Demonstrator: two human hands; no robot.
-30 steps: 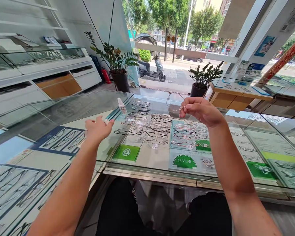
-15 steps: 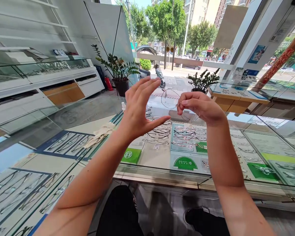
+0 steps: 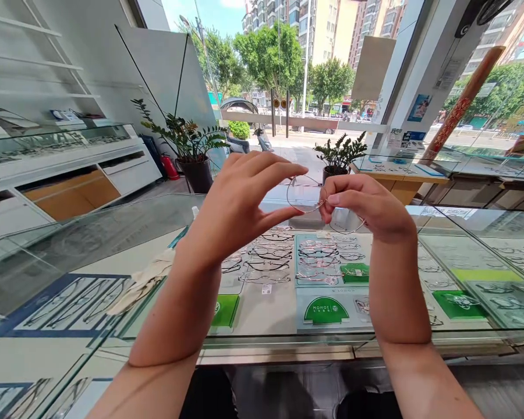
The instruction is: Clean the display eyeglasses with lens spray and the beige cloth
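A thin wire-rimmed pair of glasses [image 3: 304, 196] is held up over the glass display counter [image 3: 113, 233]. My right hand [image 3: 367, 205] pinches the glasses at the bridge between thumb and fingertips. My left hand [image 3: 240, 201] is raised beside it. Its fingers curve round the left lens, with fingertips at the rim's top and thumb under it. Whether they touch the rim I cannot tell. A cream cleaning cloth [image 3: 146, 279] lies on the counter to the left.
Under the glass lie rows of several spectacle frames [image 3: 283, 253] with green brand signs [image 3: 326, 311]. Potted plants [image 3: 187, 145] stand behind the counter, near a doorway onto a street. Shelves and drawers line the left wall.
My left hand left the cloth on the counter, rose and closed in on the left lens of the glasses. My view tilted upward.
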